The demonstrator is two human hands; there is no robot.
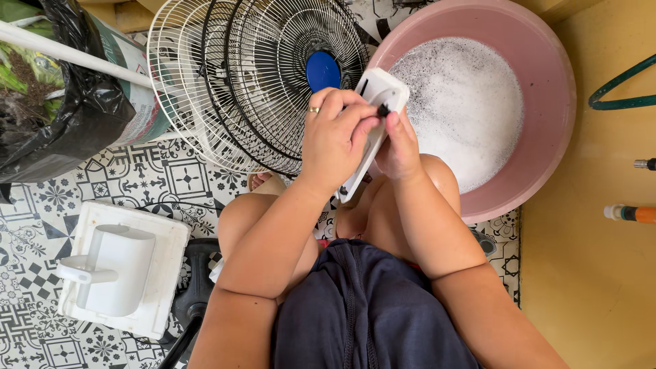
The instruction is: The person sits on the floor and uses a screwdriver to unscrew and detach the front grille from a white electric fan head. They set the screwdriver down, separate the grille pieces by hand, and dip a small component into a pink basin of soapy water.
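My left hand (335,137), with a ring on one finger, grips a flat white plastic fan part (378,96) and holds it tilted above my knees. My right hand (398,147) pinches a small black knob at the part's upper end. Just beyond the hands sits a pink basin (547,82) full of white soapy foam. To the left of the basin lean stacked wire fan grilles (232,82), white and black, with a blue hub cap (322,70) at the centre.
A white fan base with its motor housing (119,270) lies on the patterned tile floor at lower left. A black plastic bag (75,102) and a white pole are at upper left. A green hose (618,85) and an orange-tipped tool (632,214) rest on the yellow floor at right.
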